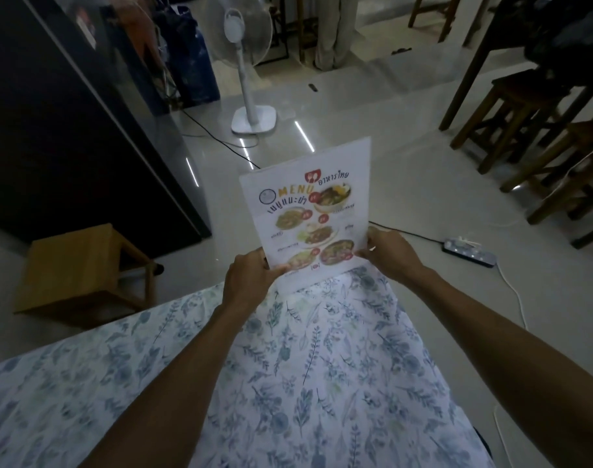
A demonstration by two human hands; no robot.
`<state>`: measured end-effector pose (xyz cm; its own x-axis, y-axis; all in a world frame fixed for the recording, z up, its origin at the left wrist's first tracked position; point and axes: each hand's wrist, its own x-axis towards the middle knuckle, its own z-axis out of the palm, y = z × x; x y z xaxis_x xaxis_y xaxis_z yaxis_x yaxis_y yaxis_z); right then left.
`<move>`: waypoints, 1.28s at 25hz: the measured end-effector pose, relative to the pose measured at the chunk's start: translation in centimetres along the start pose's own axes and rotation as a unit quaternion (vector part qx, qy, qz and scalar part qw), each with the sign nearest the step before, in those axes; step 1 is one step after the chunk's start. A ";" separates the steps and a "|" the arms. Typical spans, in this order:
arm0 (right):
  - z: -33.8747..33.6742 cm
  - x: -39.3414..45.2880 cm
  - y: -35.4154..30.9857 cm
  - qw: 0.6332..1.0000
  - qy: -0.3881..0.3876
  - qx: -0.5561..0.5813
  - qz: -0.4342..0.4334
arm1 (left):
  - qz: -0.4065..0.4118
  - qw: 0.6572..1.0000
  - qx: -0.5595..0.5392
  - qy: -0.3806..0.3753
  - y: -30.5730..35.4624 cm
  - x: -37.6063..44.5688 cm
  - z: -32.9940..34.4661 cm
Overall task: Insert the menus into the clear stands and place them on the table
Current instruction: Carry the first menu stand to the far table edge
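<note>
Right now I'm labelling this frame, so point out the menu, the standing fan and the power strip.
menu (308, 214): head view, on the printed food pictures at mid-sheet.
standing fan (253, 119): head view, on its white square base.
power strip (469, 253): head view, on the top face of its dark body.

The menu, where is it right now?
In the head view the menu is centre frame, held at its bottom corners by the left hand and right hand, above the far edge of the floral tablecloth.

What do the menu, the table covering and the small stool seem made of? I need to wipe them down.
Menu: apparently printed paper; whether it sits behind clear plastic is unclear. Table covering: looks like leaf-printed fabric, matte. Stool: light wood, plain finish.
</note>
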<state>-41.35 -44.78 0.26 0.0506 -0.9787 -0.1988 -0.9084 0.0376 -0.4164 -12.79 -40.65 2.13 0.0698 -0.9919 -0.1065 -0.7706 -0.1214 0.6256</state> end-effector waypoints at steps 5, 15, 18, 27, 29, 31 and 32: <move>0.6 -0.1 -0.1 0.999 0.019 0.022 0.013 | -0.009 1.000 -0.025 0.011 -0.1 -0.6 0.6; -1.5 -6.4 -2.5 0.996 0.040 0.025 0.070 | -0.074 0.991 0.105 -0.030 2.0 -4.9 -1.7; -2.2 -10.1 -4.9 0.998 0.051 0.029 0.039 | -0.060 0.993 0.104 -0.015 3.0 -8.0 -3.9; 1.8 -24.4 -17.5 0.997 0.032 0.023 -0.071 | -0.065 0.995 0.058 0.052 -1.0 -25.0 -10.6; 3.7 -28.0 -21.2 0.995 0.031 0.028 -0.089 | -0.066 0.994 0.056 0.065 -3.0 -28.9 -12.7; 5.6 -31.9 -25.1 0.993 0.030 0.031 -0.112 | -0.068 0.993 0.053 0.083 -5.2 -32.9 -14.8; 6.6 -33.8 -26.9 0.991 0.028 0.033 -0.125 | -0.073 0.992 0.051 0.089 -6.5 -35.1 -15.7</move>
<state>-15.85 -11.40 12.30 0.2448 -0.9690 -0.0330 -0.8418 -0.1955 -0.5031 -0.26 -5.69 13.95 0.2891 -0.9562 -0.0467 -0.8031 -0.2688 0.5317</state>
